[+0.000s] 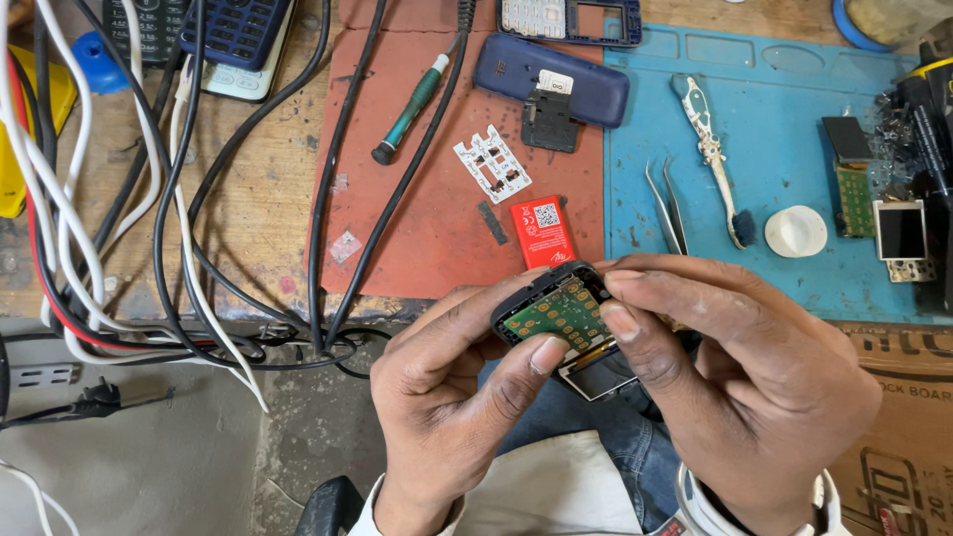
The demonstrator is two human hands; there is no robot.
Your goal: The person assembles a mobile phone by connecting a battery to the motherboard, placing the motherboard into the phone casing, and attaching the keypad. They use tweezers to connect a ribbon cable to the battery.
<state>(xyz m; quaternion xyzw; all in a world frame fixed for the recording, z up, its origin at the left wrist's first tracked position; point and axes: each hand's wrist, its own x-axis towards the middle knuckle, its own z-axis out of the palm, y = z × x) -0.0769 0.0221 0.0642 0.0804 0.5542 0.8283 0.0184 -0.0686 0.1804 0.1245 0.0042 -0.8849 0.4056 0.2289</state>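
Both hands meet low in the middle of the view over an opened phone body (561,316), a dark frame with a green circuit board showing and a small screen at its lower end. The left hand (452,397) closes on it from the left, thumb pressed on the board's lower edge and fingers curled under the frame, where they are out of sight. The right hand (740,382) closes on it from the right, thumb on the board's right edge and index finger laid along the frame's top corner; its palm hides that side of the phone, and the wrist is cut off at the bottom edge.

Just above the grip lies a red battery (543,232), partly covered by the phone's top. Up and to the right of the grip, tweezers (668,211) and a white-handled brush (711,154) rest on a blue work mat (774,119), beside a white cap (795,230). Further above lies a blue phone back (551,81). Up and left sit a white keypad sheet (493,164) and a green screwdriver (411,107). Tangled cables (149,258) fill the left, their ends running out of frame.
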